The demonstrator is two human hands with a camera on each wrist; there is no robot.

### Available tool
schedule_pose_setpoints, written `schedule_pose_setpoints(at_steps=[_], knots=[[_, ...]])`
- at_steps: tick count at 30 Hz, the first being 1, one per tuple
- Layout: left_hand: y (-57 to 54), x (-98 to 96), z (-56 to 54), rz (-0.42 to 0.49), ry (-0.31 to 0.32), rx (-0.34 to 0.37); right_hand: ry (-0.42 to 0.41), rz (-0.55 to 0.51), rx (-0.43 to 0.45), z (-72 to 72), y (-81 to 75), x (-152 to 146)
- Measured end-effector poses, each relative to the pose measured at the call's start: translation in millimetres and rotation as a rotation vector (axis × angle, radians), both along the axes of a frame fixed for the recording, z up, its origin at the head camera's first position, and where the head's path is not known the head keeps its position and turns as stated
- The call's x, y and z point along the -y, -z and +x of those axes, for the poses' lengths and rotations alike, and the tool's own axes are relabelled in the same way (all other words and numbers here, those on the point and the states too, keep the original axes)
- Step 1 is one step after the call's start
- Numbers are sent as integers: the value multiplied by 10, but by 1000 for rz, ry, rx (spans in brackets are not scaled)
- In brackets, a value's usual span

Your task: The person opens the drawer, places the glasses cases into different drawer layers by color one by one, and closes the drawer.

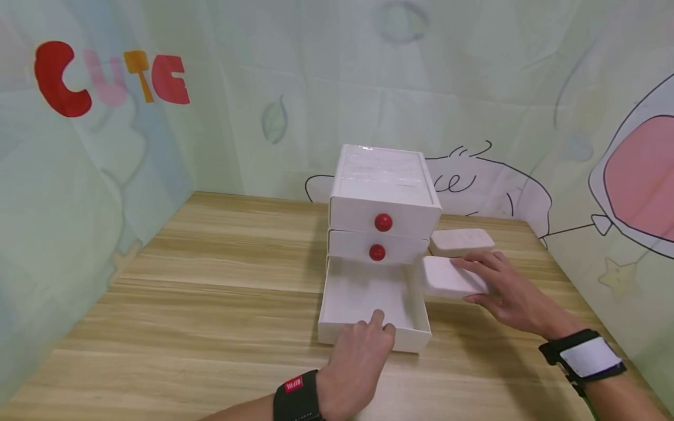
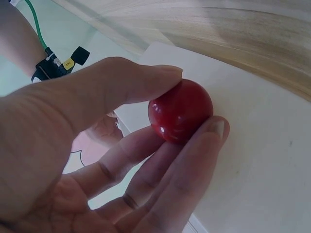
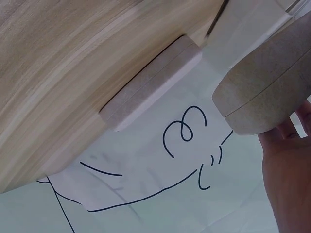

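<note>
A white three-drawer cabinet (image 1: 387,172) stands on the wooden table with its bottom drawer (image 1: 363,289) pulled out; the inside shows bare white. My left hand (image 1: 358,368) pinches that drawer's round red knob (image 2: 180,110) between thumb and fingers, as the left wrist view shows. On the right, my right hand (image 1: 508,292) grips a white rounded rectangular case (image 1: 450,278) by its right end, held up beside the drawer's right wall. A seam runs along the case's side (image 3: 265,90) in the right wrist view.
Another white rounded case (image 1: 460,240) lies on the table right of the cabinet. The upper two drawers, with red knobs (image 1: 383,222), are closed. A printed cloth backdrop (image 1: 237,134) rises behind and at both sides of the wooden table (image 1: 210,292).
</note>
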State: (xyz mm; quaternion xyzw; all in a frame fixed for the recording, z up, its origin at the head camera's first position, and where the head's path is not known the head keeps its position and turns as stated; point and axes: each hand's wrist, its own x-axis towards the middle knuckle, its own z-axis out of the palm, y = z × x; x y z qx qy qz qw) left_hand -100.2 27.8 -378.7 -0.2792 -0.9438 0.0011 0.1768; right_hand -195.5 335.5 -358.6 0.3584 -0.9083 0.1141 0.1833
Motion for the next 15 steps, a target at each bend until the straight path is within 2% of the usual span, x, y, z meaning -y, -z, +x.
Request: schedule_pose_setpoints(at_steps=[15], knots=[[2, 0, -6, -1, 6, 13, -3, 12, -2, -5, 9, 47]])
